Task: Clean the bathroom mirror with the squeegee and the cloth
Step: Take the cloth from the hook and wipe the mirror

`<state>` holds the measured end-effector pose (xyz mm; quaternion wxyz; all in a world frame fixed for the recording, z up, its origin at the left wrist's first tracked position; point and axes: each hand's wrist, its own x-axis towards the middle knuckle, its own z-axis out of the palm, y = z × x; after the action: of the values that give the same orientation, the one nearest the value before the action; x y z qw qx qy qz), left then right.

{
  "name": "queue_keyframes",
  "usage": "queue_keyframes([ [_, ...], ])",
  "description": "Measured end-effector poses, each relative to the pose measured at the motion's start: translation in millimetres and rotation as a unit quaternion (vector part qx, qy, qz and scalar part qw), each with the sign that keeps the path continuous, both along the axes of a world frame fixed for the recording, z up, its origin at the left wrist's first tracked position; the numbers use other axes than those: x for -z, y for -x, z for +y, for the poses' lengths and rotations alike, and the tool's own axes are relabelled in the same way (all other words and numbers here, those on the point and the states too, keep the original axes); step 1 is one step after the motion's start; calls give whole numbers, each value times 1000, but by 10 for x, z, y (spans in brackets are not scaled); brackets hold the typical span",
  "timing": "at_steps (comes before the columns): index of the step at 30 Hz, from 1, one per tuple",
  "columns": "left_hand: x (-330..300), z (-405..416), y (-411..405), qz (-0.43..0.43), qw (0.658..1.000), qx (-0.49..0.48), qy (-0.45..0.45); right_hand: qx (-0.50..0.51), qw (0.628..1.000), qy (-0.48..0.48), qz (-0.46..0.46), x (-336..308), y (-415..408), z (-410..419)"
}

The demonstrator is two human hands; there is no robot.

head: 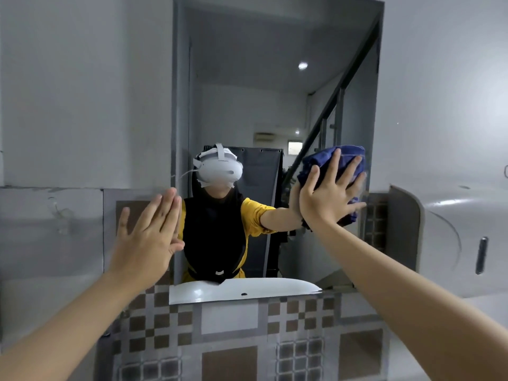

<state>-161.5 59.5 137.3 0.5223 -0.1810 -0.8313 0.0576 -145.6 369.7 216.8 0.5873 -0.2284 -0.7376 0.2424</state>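
soft blue cloth [334,171], glossy glass mirror [247,78]

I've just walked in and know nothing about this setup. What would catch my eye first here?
Most striking is the blue cloth, pressed flat against the right side of the mirror by the right hand with fingers spread. At the mirror's left edge the left hand rests open and flat against the wall. In the glass, the person's reflection wears a white headset and a yellow top.
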Motion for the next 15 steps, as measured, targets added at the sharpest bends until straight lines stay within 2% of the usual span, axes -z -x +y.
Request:
queue_keyframes([
  [9,361,-62,-99,-52,998,24,-11,-79,986,-143,-9,198,103,-1183],
  [15,478,-84,-112,-91,995,23,-16,-94,946,-311,-4,298,202,-1698],
])
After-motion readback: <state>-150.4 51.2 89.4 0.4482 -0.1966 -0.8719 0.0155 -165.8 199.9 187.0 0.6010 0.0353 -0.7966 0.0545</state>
